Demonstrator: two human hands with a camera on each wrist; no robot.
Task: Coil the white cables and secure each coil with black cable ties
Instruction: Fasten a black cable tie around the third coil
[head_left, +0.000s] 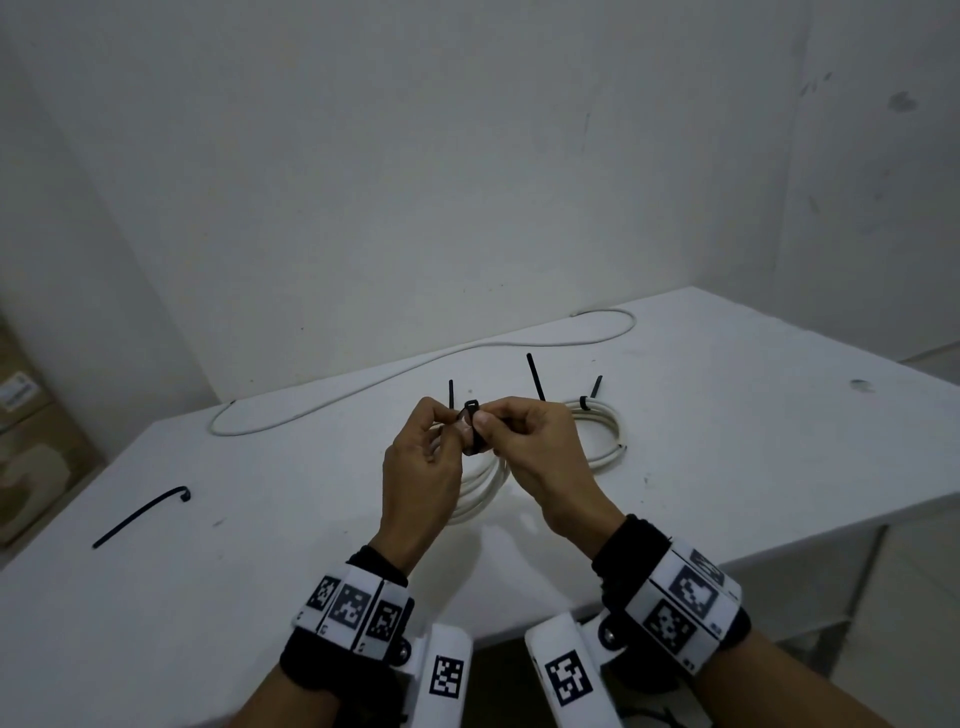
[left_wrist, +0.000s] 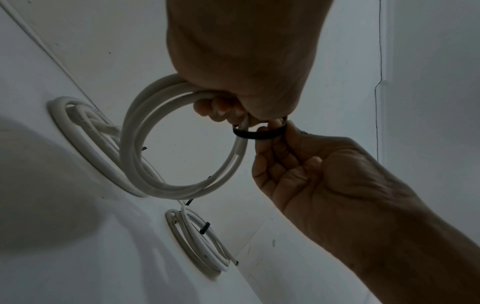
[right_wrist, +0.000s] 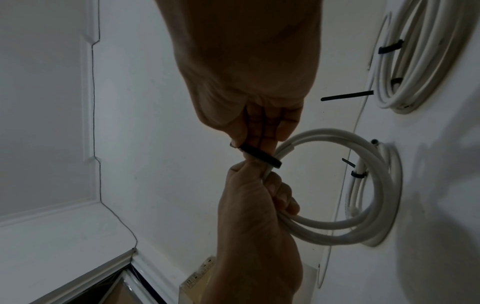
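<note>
My left hand (head_left: 451, 428) grips a small coil of white cable (head_left: 480, 486) held above the white table (head_left: 260, 571). A black cable tie (head_left: 470, 415) loops around the coil's strands just beside that grip. My right hand (head_left: 487, 422) pinches this tie between thumb and fingers. In the left wrist view the coil (left_wrist: 145, 131) hangs as a ring below my left hand (left_wrist: 223, 111), with the tie (left_wrist: 259, 134) forming a loose loop. In the right wrist view my right hand (right_wrist: 249, 144) holds the tie (right_wrist: 259, 157) at the coil (right_wrist: 337, 224).
A tied coil (head_left: 602, 431) lies right of my hands, with black tie tails sticking up nearby. A loose white cable (head_left: 415, 369) runs along the table's back. A spare black tie (head_left: 140, 514) lies at the left. Cardboard boxes (head_left: 26, 441) stand beyond the left edge.
</note>
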